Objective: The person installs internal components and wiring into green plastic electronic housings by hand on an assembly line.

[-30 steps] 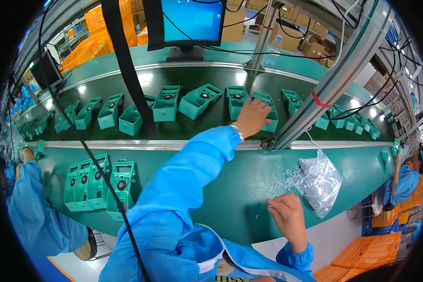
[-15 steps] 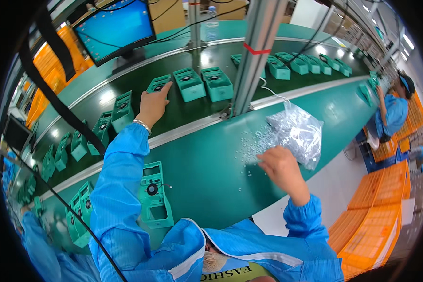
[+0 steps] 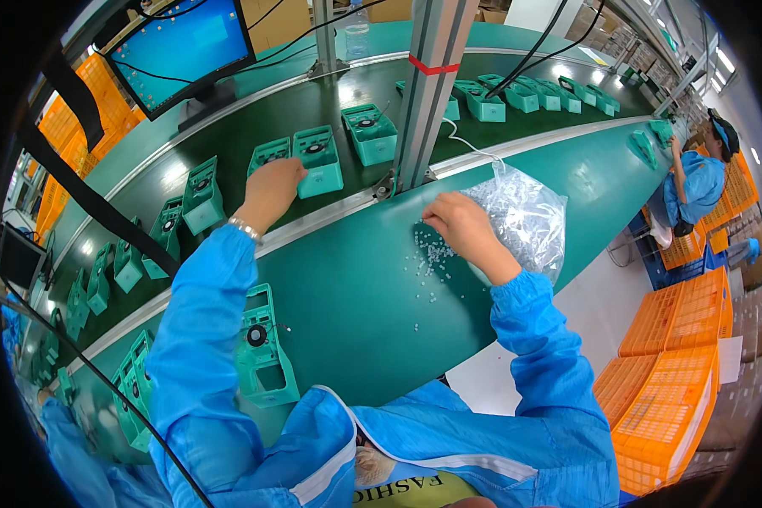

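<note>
Green housing point(image 3: 320, 176), eleven o'clock: left hand point(image 3: 271, 188) half-curled beside; right hand point(image 3: 462, 222) curled near pellets point(image 3: 433, 256), probably spread for easy picking; grips unclear.

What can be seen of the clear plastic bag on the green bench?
The bag looks like thin, shiny, transparent plastic, wrinkled and bulging, with greyish contents too indistinct to identify. It lies on the green bench, right of the person's right hand, which covers part of its left edge in view; whether they touch is unclear. Loose pale pieces lie to its left. A white cord runs toward its narrow far end.
</note>
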The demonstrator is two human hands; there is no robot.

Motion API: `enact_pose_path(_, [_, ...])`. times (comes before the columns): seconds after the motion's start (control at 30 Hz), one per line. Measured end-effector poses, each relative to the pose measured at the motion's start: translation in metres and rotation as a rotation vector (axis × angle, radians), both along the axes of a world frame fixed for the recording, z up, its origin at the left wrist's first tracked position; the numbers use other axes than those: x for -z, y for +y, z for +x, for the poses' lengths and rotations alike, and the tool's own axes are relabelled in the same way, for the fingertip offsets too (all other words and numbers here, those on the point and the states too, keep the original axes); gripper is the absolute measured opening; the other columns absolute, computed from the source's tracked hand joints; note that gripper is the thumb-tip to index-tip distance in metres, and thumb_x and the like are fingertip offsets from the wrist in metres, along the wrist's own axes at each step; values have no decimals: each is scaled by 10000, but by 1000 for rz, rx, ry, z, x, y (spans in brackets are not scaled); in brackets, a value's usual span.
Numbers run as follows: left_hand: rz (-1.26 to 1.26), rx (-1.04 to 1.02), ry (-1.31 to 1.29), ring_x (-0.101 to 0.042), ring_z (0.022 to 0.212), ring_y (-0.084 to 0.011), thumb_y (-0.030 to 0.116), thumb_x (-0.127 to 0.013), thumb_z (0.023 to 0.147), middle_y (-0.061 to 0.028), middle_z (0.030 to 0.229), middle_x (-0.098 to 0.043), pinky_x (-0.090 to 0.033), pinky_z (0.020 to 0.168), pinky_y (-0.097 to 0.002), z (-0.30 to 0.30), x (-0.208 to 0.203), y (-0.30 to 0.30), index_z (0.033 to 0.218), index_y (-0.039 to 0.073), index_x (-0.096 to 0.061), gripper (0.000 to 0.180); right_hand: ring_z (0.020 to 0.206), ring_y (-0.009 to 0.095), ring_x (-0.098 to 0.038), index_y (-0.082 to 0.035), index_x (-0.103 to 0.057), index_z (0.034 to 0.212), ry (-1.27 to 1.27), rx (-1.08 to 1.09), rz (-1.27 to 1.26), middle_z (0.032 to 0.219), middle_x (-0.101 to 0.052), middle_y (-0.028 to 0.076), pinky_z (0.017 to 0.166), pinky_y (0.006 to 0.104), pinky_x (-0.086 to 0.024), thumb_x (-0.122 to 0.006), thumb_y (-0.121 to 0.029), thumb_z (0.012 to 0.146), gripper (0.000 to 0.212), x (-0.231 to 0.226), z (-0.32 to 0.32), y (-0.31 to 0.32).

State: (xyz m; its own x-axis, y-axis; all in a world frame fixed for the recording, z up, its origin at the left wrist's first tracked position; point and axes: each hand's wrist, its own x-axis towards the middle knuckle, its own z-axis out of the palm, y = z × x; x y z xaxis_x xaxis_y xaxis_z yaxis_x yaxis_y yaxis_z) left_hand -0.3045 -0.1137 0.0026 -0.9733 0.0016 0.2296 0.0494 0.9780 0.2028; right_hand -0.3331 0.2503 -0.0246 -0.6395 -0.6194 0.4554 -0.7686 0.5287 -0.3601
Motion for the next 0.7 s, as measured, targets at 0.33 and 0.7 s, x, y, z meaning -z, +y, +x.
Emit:
enact_pose_path(0.33, [167, 181, 80, -653, 840, -396, 170, -659, 929, -151, 865, -661, -504, 724, -515, 178, -52, 70, 922, 70, -683, 103, 1016, 276, -589, -106, -740, 877, 30, -79, 89, 937, -651, 35, 903, 420, -449, -768, -124, 835, 53, 15, -10, -17])
enact_pose_path(0.7, [138, 173, 35, -584, 667, -221, 245, -745, 895, -42, 722, -518, -428, 579, -387, 266, -20, 139, 885, 118, -618, 180, 1037, 260, -597, -145, -787, 897, -37, -30, 14, 918, -735, 4, 957, 427, -399, -768, -195, 861, 64, 24, -13, -36])
